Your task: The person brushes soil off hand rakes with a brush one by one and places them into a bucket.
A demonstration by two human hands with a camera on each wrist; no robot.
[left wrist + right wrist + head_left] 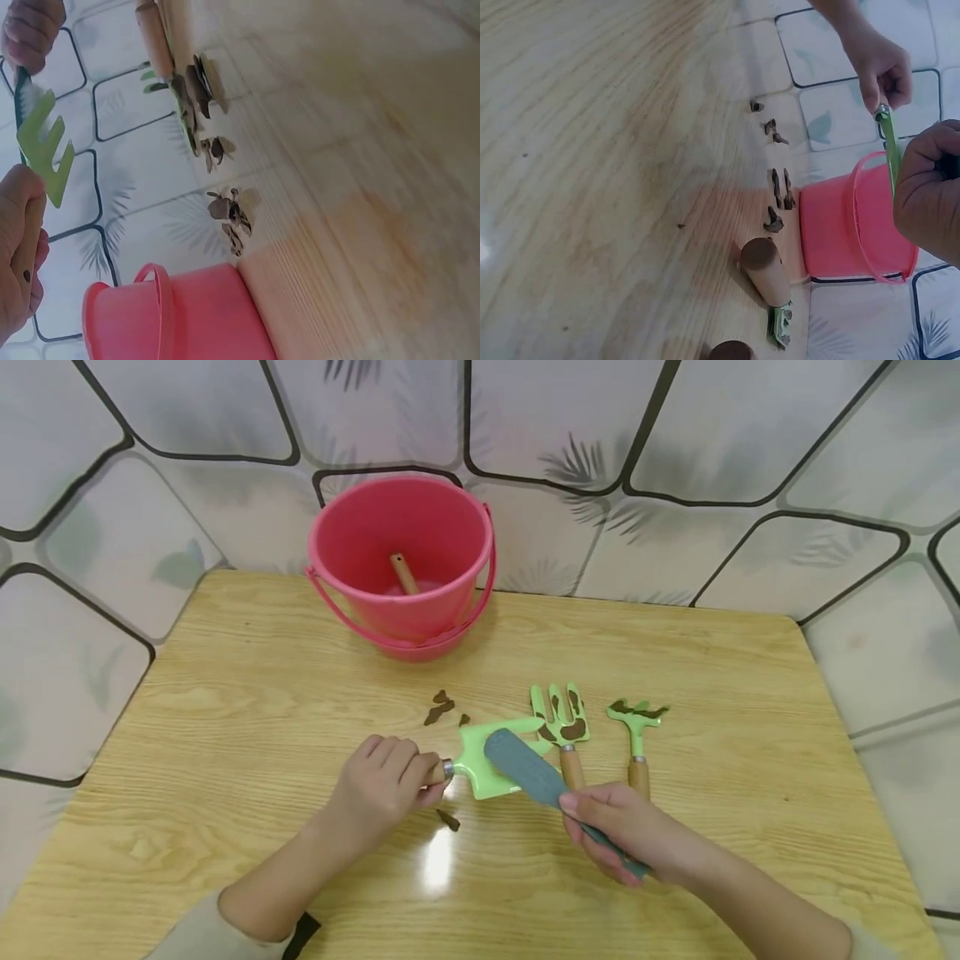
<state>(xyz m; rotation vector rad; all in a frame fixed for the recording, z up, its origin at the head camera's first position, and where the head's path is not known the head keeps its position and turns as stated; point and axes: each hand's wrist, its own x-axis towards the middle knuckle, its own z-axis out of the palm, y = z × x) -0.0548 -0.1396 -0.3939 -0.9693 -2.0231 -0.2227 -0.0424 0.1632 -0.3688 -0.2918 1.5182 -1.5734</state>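
My left hand [386,781] grips the wooden handle of a light green hand fork [474,764], its prongs pointing right. A grey-blue spatula [525,764] is in my right hand [618,831], thumb along the top. The spatula's flat blade lies across the fork's face and hides part of its prongs. In the left wrist view the held fork [45,146] appears raised above the table, with my left hand [19,247] around its handle. The right wrist view shows my right hand [934,199] with curled fingers; the spatula is mostly hidden there.
Another green fork [558,727] and a small green rake [637,718], both brown-stained with wooden handles, lie on the wooden table [225,735]. Brown scraps [440,706] lie near the held fork. A pink bucket [401,593] holding a wooden handle [403,573] stands at the back wall.
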